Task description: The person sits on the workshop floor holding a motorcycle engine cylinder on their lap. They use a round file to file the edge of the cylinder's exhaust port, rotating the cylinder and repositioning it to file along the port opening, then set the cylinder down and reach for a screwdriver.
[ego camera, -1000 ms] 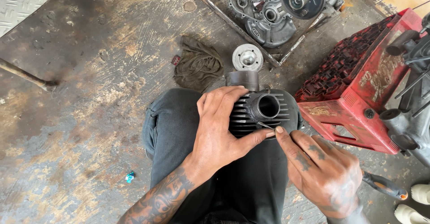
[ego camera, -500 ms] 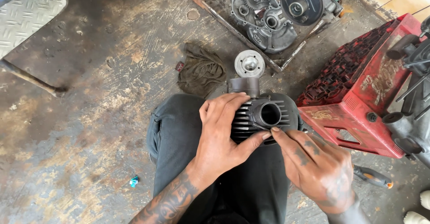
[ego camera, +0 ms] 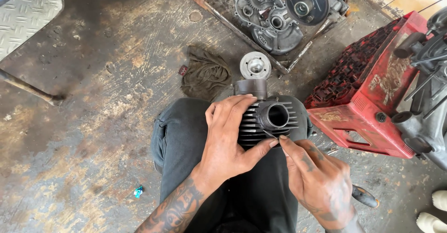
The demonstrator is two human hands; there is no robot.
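While the left hand (ego camera: 228, 135) wraps around the finned cylinder (ego camera: 267, 121), it hides its left side. The right hand (ego camera: 316, 179) pinches something too small to make out at its rim.

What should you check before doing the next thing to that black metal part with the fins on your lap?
1. Finned cylinder resting on the lap: ok, it lies across the thigh.
2. Left hand steadying it: ok, the palm and fingers are spread over the fins.
3. Right hand in place: ok, its fingertips meet the cylinder's lower edge beside the left thumb.
4. Something small pinched in the right fingertips: cannot tell.
5. Round port unblocked: ok, its opening looks clear.
6. Rag close by: ok, it lies on the floor just ahead of the knee.
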